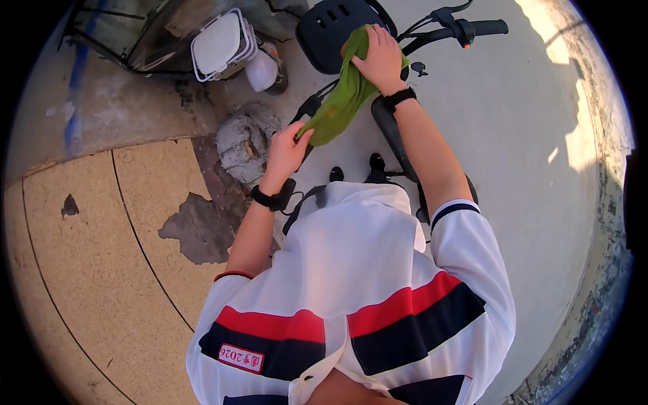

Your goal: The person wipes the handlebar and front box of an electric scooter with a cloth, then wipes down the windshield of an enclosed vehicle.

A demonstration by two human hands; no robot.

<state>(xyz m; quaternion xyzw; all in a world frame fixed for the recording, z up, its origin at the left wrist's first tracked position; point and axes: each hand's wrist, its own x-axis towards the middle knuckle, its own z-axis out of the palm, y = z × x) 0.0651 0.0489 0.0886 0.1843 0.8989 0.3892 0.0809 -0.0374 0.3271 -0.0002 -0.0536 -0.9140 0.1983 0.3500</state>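
Green cloth stretched between both hands, over a black bike seat. Right hand presses the cloth's upper end onto the seat, fingers curled on it. Left hand pinches the lower end, closed on the cloth. Black bands on both wrists. Handlebar right of the seat. White container to the left, on cracked concrete ground. White, red and navy shirt below.

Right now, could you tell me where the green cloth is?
In the head view, upper centre: the green cloth stretches between both hands, its upper end pressed on the black seat.
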